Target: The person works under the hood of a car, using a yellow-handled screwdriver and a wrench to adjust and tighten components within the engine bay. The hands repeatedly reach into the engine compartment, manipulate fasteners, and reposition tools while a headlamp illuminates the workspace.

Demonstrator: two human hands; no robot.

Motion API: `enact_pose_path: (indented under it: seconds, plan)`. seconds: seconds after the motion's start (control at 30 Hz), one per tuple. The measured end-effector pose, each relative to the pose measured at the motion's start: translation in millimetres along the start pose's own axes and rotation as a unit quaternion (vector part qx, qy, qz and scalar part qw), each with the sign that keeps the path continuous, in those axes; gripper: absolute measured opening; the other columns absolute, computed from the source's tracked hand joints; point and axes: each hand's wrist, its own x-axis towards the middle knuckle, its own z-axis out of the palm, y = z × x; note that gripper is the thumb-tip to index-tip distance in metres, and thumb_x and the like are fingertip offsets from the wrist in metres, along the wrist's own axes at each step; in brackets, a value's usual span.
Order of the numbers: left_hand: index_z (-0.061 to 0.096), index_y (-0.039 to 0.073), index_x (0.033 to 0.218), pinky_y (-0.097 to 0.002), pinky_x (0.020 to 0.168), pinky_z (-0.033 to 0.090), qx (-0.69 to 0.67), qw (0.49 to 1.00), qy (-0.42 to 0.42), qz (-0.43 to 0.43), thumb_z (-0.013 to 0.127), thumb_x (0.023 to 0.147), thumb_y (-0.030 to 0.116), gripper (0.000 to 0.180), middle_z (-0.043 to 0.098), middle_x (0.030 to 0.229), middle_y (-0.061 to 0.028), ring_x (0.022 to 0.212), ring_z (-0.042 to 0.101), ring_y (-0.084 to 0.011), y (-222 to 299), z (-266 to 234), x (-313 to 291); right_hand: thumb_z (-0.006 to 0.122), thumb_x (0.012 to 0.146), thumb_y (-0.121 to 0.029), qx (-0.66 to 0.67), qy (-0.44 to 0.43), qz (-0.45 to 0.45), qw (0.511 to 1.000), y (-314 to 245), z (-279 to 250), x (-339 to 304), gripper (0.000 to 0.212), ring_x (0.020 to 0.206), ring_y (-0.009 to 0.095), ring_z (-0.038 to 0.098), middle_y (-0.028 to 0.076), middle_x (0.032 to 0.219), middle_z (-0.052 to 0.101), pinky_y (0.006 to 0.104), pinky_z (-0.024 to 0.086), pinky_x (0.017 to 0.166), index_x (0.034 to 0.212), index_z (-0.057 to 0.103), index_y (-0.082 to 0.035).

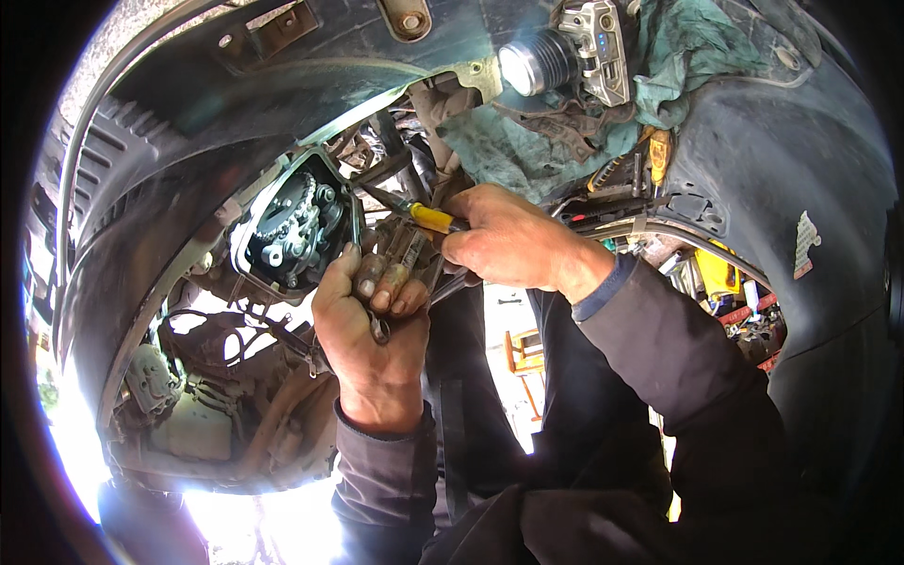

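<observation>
I judge this as close work at the edge of the uncovered housing (241, 252), around its toothed wheel (299, 195): my right hand (523, 240) grips a yellow-handled tool (435, 219), tip near that edge, contact unclear, while my left hand (365, 363) is curled around a metal wrench (379, 330) just beside it. Next seems to call for a steady tip; a dark pipe (391, 146) crowds behind, with a lamp (541, 64) and green cloth (513, 155) beyond.
</observation>
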Motion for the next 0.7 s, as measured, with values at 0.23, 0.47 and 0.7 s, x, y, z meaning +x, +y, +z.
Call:
enact_pose_path:
  seconds: [0.23,0.47,0.7]
  plan:
    - [0.048,0.009,0.084,-0.0231,0.047,0.033,0.018,1.000,-0.008,0.000,0.042,0.101,0.016,0.019,0.039,0.062,0.0053,0.050,0.037,-0.0068,-1.2,-1.7,1.7,0.061,0.078,-0.009,0.094,-0.088,-0.045,0.991,3.2,-8.8,27.2,0.015,0.063,0.021,0.058,0.011,0.069,0.062,0.0371,0.046,0.056,0.075,0.065,0.005]
    - [0.056,0.003,0.100,-0.0227,0.047,0.031,-0.033,0.999,0.018,-0.010,0.050,0.099,0.019,0.018,0.038,0.059,0.0054,0.048,0.037,-0.0061,-3.1,-7.7,1.9,0.054,0.083,-0.007,0.114,-0.190,0.020,0.975,-39.9,-40.5,49.8,0.018,0.065,0.024,0.067,0.015,0.068,0.064,0.0389,0.053,0.059,0.072,0.063,0.003]
    - [0.054,0.009,0.095,-0.0238,0.048,0.033,-0.020,0.999,-0.019,-0.019,0.047,0.100,0.020,0.013,0.037,0.061,0.0060,0.050,0.037,-0.0070,-1.4,-14.8,3.7,0.048,0.091,-0.018,0.285,-0.231,0.240,0.899,-70.7,-50.3,64.0,0.026,0.057,0.018,0.061,0.007,0.063,0.055,0.0345,0.045,0.043,0.072,0.058,-0.004]
